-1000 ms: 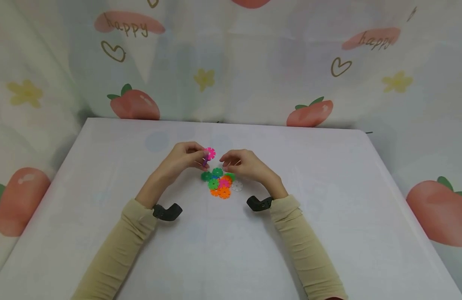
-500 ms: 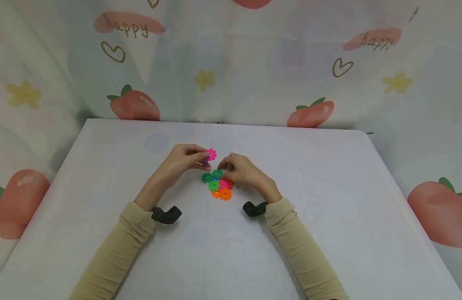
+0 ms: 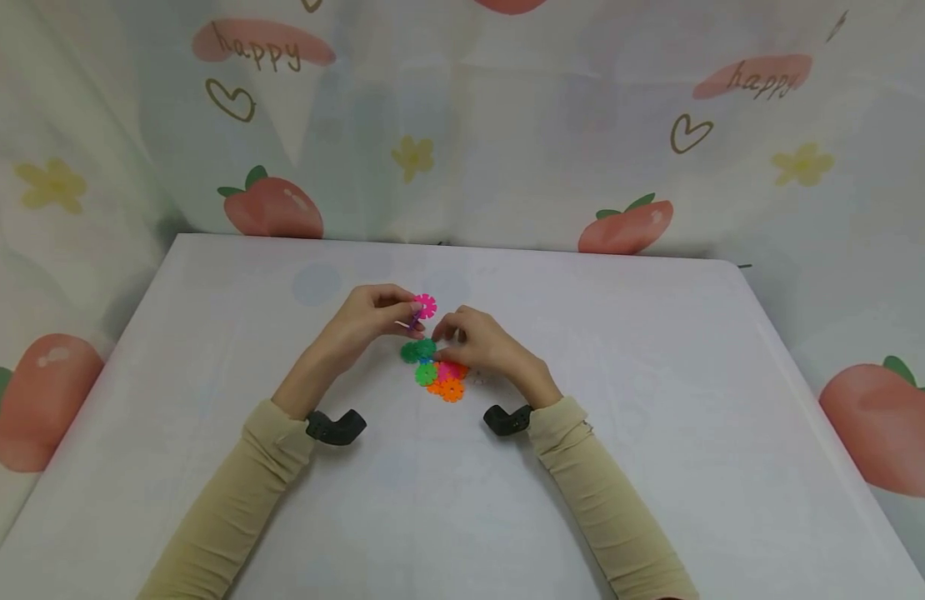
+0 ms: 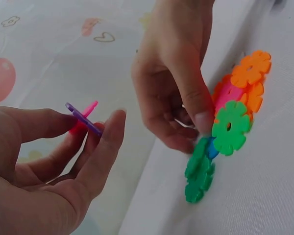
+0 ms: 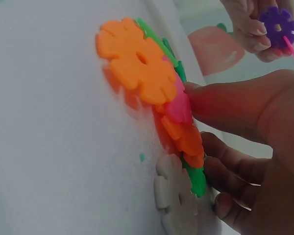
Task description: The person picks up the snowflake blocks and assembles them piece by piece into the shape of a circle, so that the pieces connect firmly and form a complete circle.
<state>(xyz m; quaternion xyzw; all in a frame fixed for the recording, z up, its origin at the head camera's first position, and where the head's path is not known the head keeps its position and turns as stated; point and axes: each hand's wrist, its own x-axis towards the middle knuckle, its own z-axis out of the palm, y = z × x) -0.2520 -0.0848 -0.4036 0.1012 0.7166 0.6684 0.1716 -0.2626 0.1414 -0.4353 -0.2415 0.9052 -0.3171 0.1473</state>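
Observation:
In the head view my left hand (image 3: 368,317) pinches a purple flower-shaped plastic disc (image 4: 88,120) with a pink notched disc (image 3: 427,306) slotted across it, raised above the table. My right hand (image 3: 485,342) is low at a small pile of similar discs. Its thumb (image 4: 191,93) and curled fingers meet the rim of a dark green disc (image 4: 197,154), which overlaps another dark green one (image 3: 408,352). A light green disc (image 4: 231,127), orange discs (image 5: 137,63), a pink one (image 5: 179,103) and part of a blue one (image 4: 211,148) lie beside the fingers.
A pale grey-white disc (image 5: 174,196) lies at the pile's right, mostly under the right hand in the head view. The white-covered table (image 3: 207,333) extends around the pile. Behind it hangs a printed curtain (image 3: 507,150). Black wrist devices (image 3: 337,427) sit at both wrists.
My right hand has moved left and in over the pile. The dark green disc at its fingertips has slid left onto its neighbour. My left hand keeps the joined purple and pink discs, nearly still.

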